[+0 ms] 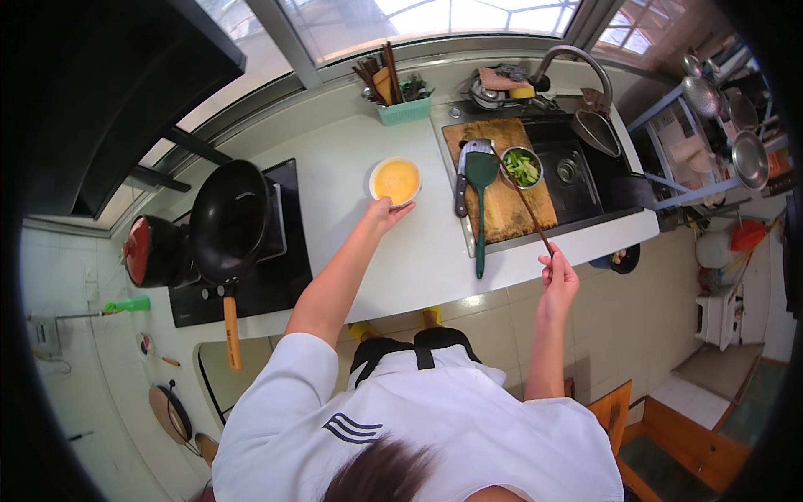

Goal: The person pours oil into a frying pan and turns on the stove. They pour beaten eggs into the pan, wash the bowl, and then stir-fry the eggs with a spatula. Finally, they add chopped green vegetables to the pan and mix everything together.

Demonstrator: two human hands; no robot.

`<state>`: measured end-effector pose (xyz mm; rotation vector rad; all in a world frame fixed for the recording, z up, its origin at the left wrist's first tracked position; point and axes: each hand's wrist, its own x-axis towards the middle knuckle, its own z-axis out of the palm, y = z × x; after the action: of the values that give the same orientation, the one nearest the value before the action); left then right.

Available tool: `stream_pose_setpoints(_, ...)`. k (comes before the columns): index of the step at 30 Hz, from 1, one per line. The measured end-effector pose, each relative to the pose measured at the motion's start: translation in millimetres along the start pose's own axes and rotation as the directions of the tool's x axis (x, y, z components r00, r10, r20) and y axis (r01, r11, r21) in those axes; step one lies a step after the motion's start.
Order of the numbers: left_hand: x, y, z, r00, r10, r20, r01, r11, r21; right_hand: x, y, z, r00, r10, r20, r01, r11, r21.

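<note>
My left hand (pixel 388 213) grips the near rim of a white bowl of yellow beaten egg (pixel 396 181), over the white countertop. In my right hand (pixel 557 276) is a pair of brown chopsticks (pixel 526 207), or a single one; I cannot tell. Their far tips reach up beside a metal bowl of chopped green vegetables (pixel 522 168). That bowl sits on a wooden cutting board (pixel 495 219) laid over part of the sink. A dark green spatula (pixel 481 188) lies across the board's left side, partly covering a cleaver with a black handle (pixel 461 194).
On the left, a black wok (pixel 229 219) with a wooden handle sits on the black cooktop (pixel 276 270), near a red-lidded pot (pixel 154 251). A green utensil basket (pixel 404 112) stands by the window. A curved faucet (pixel 580 56) and a strainer (pixel 596 133) are at the sink (pixel 568 169).
</note>
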<state>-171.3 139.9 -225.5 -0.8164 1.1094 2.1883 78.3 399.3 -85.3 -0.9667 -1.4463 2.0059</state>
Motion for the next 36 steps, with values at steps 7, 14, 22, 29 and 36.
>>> stream_pose_setpoints(7,-109.9,58.5,-29.4,0.995,0.015,0.098,-0.016,1.0,0.005,17.8,7.4,33.9,0.985,-0.022,0.172,0.009,0.997,0.081)
stream_pose_setpoints(14,-207.5,140.3,-108.0,0.989,0.14,0.053,-0.14,0.99,0.007,13.3,8.3,84.4,0.937,-0.042,0.345,0.011,0.996,0.091)
stream_pose_setpoints(22,-247.2,241.3,-216.2,0.934,0.291,-0.208,-0.322,0.937,-0.137,-3.7,6.2,119.9,0.917,-0.045,0.396,0.007,0.995,0.097)
stream_pose_setpoints(29,-221.8,279.2,-265.6,0.846,0.322,-0.425,-0.391,0.917,-0.083,-17.5,6.5,113.9,0.938,-0.066,0.34,0.036,0.995,0.094)
stream_pose_setpoints(36,-179.2,288.1,-296.5,0.834,0.318,-0.451,-0.362,0.932,-0.013,-26.6,6.6,103.6,0.956,-0.085,0.279,0.072,0.996,0.057)
